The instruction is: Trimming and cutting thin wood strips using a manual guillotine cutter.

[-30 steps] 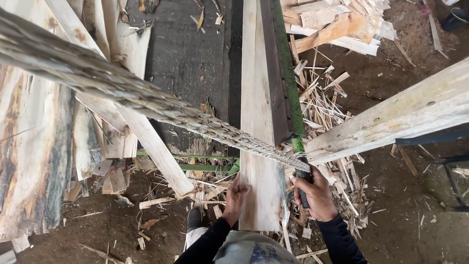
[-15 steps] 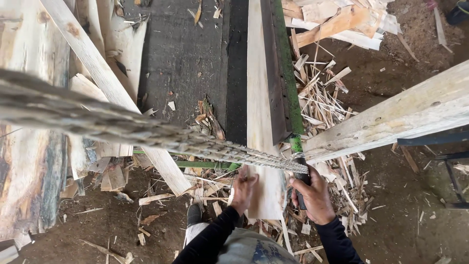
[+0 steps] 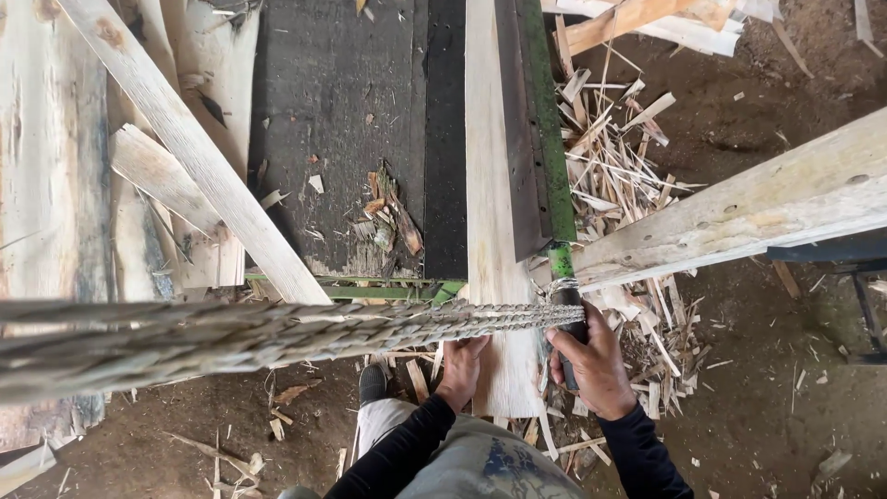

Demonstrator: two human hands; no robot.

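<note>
**Pale board on the saw table, both hands at its near end**

Long pale board (image 3: 490, 185) lies lengthwise on the dark table (image 3: 342, 120), running away from the person, its right edge against a dark rail with a green strip (image 3: 540, 129). Near end overhangs the table edge, between the two hands.

Left hand (image 3: 460, 368): fingers spread, flat on the board's near end, pressing on its left part. Not wrapped round anything.

Right hand (image 3: 596, 365): closed in a fist round a dark upright handle (image 3: 564, 300) just right of the board; green shaft above the grip.

Braided rope (image 3: 277, 333) crosses the view from the left, ending at the handle. Splintered offcuts (image 3: 619, 176) heaped right of the rail. Slanted plank (image 3: 194, 152) left.
</note>
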